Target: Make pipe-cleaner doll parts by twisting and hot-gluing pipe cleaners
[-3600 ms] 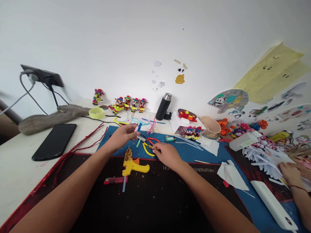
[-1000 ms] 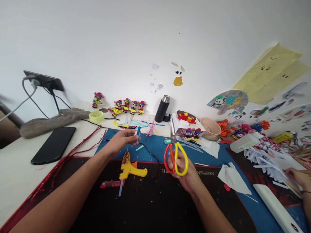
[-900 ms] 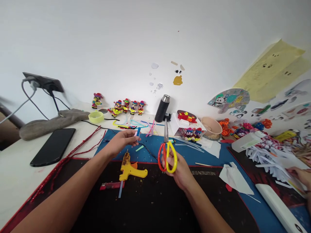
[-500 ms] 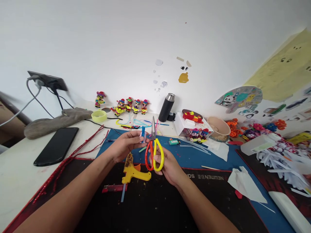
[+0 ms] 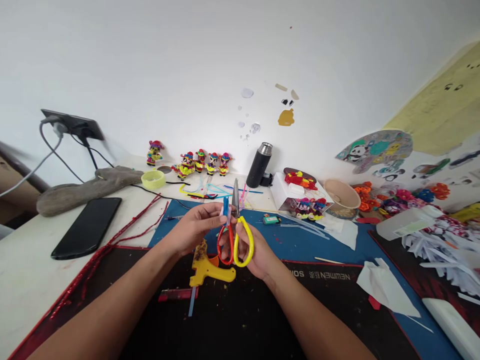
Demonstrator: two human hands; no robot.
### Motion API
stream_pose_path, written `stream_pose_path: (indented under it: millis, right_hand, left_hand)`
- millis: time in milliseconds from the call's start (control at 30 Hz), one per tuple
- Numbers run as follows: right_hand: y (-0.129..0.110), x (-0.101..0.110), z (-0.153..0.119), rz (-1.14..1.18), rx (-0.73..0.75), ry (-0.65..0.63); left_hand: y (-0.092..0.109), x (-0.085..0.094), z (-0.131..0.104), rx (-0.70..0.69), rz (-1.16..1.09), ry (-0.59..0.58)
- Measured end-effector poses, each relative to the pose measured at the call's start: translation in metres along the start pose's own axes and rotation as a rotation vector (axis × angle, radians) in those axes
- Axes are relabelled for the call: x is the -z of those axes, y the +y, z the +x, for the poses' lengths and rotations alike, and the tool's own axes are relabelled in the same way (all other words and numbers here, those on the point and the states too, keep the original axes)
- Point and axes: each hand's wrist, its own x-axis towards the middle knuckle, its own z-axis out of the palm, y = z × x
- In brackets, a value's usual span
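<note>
My left hand (image 5: 198,226) is closed, pinching a small blue and whitish strip (image 5: 225,206) upright between thumb and fingers. What the strip is made of is too small to tell. Scissors (image 5: 250,241) with one red and one yellow handle are in my right hand (image 5: 260,252), its fingers wrapped round the handles. The blades point up and stand right beside the blue strip; whether they touch it I cannot tell. Below both hands a yellow hot glue gun (image 5: 214,273) lies on the black mat, a glue stick poking from its back. A red craft knife (image 5: 173,294) lies beside it.
A black phone (image 5: 87,227) and red tinsel stems (image 5: 112,239) lie to the left. At the back stand several colourful figurines (image 5: 186,166), a yellow-green bowl (image 5: 153,179) and a black flask (image 5: 259,165). A white box (image 5: 279,192) and crumpled tissue (image 5: 386,287) are on the right.
The blue strip and the scissors have come closer together. The scissor handles have spread slightly wider. The view has shifted a little.
</note>
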Motion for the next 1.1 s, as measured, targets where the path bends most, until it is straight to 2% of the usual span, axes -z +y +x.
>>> stream_pose_path:
  millis: [100, 267, 333, 500, 667, 767, 1100]
  right_hand:
    - [-0.001, -0.003, 0.003, 0.002, -0.015, 0.022]
    - [-0.009, -0.003, 0.008, -0.087, 0.102, 0.109]
    - [-0.011, 0.001, 0.012, -0.130, 0.160, 0.150]
    - [-0.005, 0.016, 0.024, -0.118, 0.228, 0.230]
    - [0.001, 0.031, 0.028, -0.092, 0.247, 0.221]
    - [0.000, 0.036, 0.028, -0.060, 0.241, 0.211]
    - [-0.004, 0.043, 0.023, -0.028, 0.219, 0.188]
  left_hand:
    - [0.000, 0.003, 0.000, 0.001, 0.023, -0.015]
    - [0.001, 0.015, 0.007, -0.121, 0.110, 0.228]
    - [0.001, 0.018, 0.008, -0.116, 0.116, 0.255]
    - [-0.001, 0.018, 0.008, 0.047, -0.035, 0.150]
    - [-0.006, 0.014, 0.007, 0.166, -0.067, 0.073]
    - [-0.007, 0.012, 0.006, 0.202, 0.008, 0.016]
    - [-0.001, -0.003, 0.000, 0.247, 0.470, -0.167]
